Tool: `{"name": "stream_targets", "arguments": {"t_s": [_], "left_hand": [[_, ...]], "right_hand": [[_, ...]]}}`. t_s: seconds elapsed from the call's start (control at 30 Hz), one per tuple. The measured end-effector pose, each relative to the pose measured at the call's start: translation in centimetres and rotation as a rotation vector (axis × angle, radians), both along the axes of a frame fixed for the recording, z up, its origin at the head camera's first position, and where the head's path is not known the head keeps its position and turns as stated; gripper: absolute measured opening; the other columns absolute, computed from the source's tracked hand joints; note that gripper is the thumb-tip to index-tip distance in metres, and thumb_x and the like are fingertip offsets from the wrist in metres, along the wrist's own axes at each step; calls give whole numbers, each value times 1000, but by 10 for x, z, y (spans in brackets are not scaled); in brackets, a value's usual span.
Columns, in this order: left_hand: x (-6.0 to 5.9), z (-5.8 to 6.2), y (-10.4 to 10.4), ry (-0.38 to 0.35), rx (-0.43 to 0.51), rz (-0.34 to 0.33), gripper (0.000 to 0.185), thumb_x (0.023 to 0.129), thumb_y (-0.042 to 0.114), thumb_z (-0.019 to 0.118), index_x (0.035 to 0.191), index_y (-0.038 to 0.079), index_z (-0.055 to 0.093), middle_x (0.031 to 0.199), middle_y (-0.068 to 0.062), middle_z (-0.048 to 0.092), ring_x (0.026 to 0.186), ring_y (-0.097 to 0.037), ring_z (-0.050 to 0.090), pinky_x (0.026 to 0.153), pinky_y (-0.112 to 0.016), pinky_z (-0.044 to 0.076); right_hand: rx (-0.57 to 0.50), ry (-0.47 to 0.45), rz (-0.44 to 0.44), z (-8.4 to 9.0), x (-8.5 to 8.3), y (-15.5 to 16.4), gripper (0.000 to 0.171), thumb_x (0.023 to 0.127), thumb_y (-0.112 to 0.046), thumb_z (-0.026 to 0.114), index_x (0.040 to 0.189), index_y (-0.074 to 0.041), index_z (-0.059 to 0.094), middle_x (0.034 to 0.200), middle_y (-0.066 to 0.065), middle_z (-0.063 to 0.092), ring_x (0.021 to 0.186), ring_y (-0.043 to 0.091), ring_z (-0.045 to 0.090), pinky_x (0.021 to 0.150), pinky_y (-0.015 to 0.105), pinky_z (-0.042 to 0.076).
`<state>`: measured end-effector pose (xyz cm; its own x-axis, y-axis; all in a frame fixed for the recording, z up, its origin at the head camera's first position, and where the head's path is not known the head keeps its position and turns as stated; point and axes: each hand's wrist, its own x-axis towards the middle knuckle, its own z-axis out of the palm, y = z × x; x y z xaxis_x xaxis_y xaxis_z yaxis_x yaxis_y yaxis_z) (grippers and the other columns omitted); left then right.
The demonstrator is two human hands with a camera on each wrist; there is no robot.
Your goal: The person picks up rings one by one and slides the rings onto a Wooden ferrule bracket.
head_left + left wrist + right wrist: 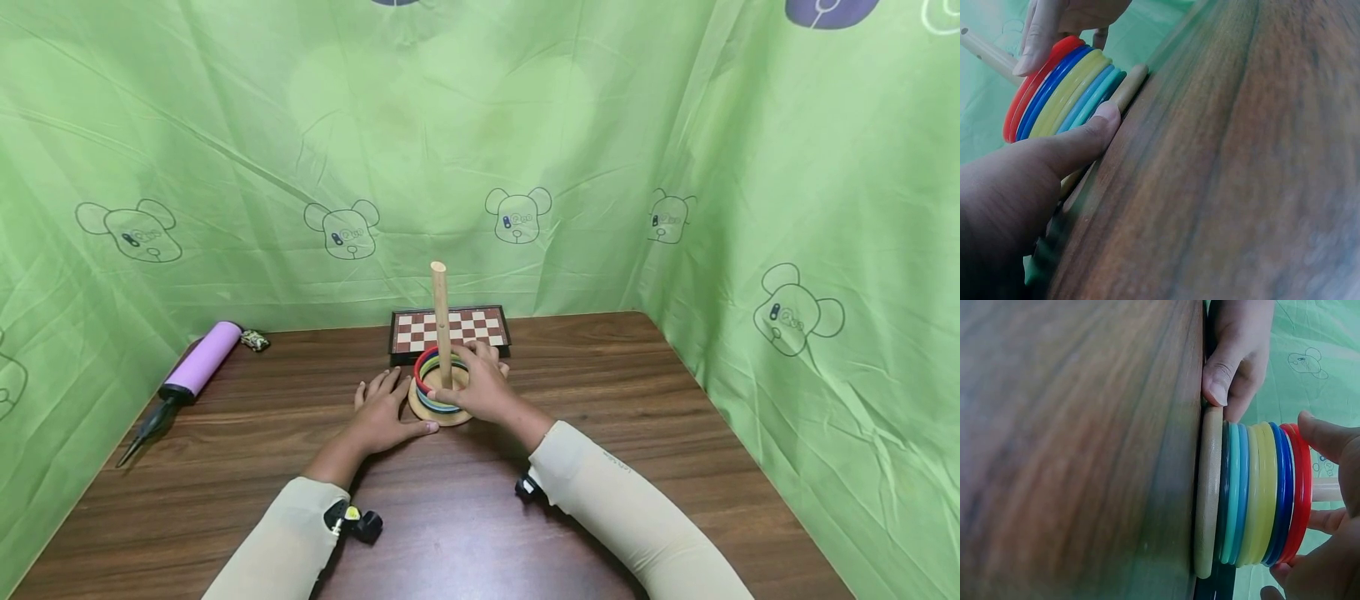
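Right hand: the right hand (480, 385) lay over the stack of rings (435, 379), fingers curled round the top red ring (1300, 494), thumb and fingertips on its rim; it gripped that ring.
Left hand: the left hand (386, 412) rested flat on the table (675, 433) just left of the wooden base (1208, 494), fingers straight and spread, holding nothing; its thumb tip (1107, 115) pressed against the base's edge.
Rings: a stack threaded on the wooden peg (440, 321); from the base upward dark teal, light teal, yellow-green, blue, red. All lay flat and close on one another, the red ring uppermost.
Base and peg: a round pale wooden disc stood flat on the table, the peg upright from its middle, its upper length bare well above the rings.
Where the stack stood: near the middle of the table, somewhat toward the far edge.
Behind the base: a chessboard (450, 329) lay flat just beyond it, close to the green cloth (525, 125) at the table's far edge.
Left of the base: bare wood for a good stretch, then a purple hand pump (187, 375) near the left edge, and a small toy car (255, 340) at the far left corner, both well apart from the base.
Right of the base: bare wood ran out to the right edge, where the cloth hung down.
Near side: open wood between the base and the sleeves (622, 508).
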<state>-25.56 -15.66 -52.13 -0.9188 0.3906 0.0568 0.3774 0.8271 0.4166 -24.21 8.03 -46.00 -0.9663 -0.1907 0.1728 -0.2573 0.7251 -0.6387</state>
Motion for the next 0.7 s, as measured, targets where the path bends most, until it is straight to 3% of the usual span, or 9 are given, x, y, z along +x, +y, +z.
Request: {"name": "stream_targets", "arguments": {"t_s": [0.4,0.7], "left_hand": [[0,-3,-3,6,-2,7,116,86,82,74,167,5,44,178,-28,29,166,-51,22,126,-83,11],[3,-7,1,57,62,-5,114,85,79,77,167,8,44,179,-27,25,166,-53,22,126,-84,15]], "right_hand": [[-24,4,2,-1,3,1,88,85,-51,93,160,-24,55,170,22,39,159,42,31,116,66,30],[-51,28,-85,-11,7,28,93,84,-56,93,159,-16,55,169,22,39,153,43,34,112,69,31]]}}
